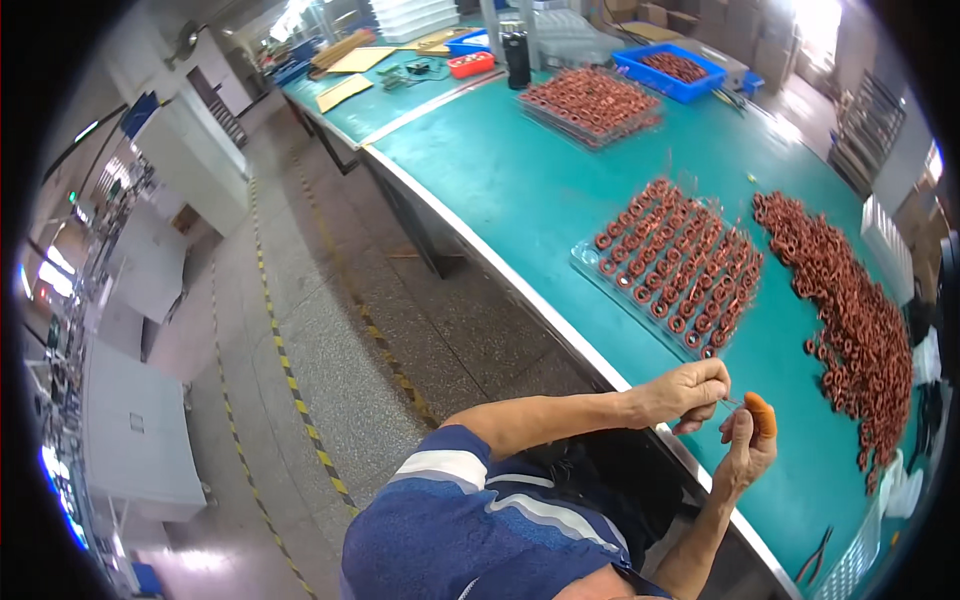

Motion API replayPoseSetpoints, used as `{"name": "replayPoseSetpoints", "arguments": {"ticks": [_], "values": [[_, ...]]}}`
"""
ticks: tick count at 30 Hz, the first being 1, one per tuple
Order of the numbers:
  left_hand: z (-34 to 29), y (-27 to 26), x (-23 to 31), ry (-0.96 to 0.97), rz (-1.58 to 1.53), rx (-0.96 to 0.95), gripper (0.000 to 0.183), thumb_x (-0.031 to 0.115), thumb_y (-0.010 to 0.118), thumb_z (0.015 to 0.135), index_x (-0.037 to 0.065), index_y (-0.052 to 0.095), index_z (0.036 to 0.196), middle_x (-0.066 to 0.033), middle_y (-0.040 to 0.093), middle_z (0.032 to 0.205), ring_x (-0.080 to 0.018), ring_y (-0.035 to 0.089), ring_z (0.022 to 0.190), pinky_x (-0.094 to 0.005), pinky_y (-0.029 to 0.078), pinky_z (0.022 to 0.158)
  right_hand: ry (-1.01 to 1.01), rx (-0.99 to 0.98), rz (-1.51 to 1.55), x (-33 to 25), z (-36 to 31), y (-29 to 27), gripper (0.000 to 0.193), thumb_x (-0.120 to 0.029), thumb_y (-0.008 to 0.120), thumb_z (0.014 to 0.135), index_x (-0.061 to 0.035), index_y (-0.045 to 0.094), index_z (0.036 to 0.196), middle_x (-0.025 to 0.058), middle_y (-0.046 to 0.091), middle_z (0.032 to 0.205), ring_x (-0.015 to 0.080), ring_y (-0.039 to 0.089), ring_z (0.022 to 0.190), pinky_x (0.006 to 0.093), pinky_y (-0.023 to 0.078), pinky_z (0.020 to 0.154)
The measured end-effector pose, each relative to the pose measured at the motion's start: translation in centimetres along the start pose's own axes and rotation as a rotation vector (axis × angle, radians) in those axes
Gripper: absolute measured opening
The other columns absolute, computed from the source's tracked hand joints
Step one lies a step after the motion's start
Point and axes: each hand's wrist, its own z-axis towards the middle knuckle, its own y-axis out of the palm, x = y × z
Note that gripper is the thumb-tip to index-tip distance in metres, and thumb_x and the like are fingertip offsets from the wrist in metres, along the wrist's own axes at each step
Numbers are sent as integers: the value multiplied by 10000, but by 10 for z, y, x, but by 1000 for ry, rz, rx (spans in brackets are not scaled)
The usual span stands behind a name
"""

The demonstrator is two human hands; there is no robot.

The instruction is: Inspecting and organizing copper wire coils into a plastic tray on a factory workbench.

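Note:
Above the table's near edge my left hand (685, 392) is closed, with thumb and fingers pinched together. A thin pale wire (732, 402) runs from its fingertips toward my right hand (748, 445). That hand is closed too, its thumb pressed against a finger wearing an orange finger cot (762, 414). Whatever sits inside the right-hand pinch is hidden by the fingers. Just beyond my hands lies a clear plastic tray (592, 262) bearing rows of copper-red ring coils (672, 268) with thin leads.
A long heap of loose ring coils (850, 330) spreads along the right side of the green table (500, 190). Farther back are another loaded tray of coils (592, 100) and a blue bin (690, 88). Pliers (816, 556) and a white perforated basket (858, 560) lie at lower right.

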Motion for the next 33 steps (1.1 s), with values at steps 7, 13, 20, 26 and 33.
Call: {"name": "replayPoseSetpoints", "arguments": {"ticks": [7,13,20,26,33], "values": [[-2,6,2,-173,-114,9,188,244,438,1006,56,434,993,-34,465,657,-117,456,475,-252,404,402,-227,-148,-359,1,5,-14,173,-142,635,922,-4,621,1025,27,575,843,92,540,720,218,425,609],[8,8,3,93,640,-173,272,217,514,961,-5,503,1117,-136,609,898,-217,611,779,-333,484,665,183,18,-110,-12,-6,-25,180,-156,603,928,20,645,929,30,564,654,92,502,531,218,392,474],[-17,-4,37,66,1016,-81,337,73,631,887,56,554,1215,-134,636,1073,-237,653,981,-320,536,826,286,-177,89,-36,12,10,124,-76,609,905,37,660,904,51,617,633,98,558,498,216,425,440],[3,5,21,120,795,-187,258,157,559,953,23,545,1173,-84,599,750,-166,593,629,-300,496,590,167,-66,123,-34,-1,-11,139,-103,617,921,32,644,931,62,616,636,97,562,489,206,417,409],[-4,2,5,50,307,118,175,172,512,970,17,569,1026,3,523,624,-65,493,529,-227,397,468,94,257,122,-19,9,27,190,-147,632,928,26,637,1007,61,623,682,116,576,553,209,447,497]]}}
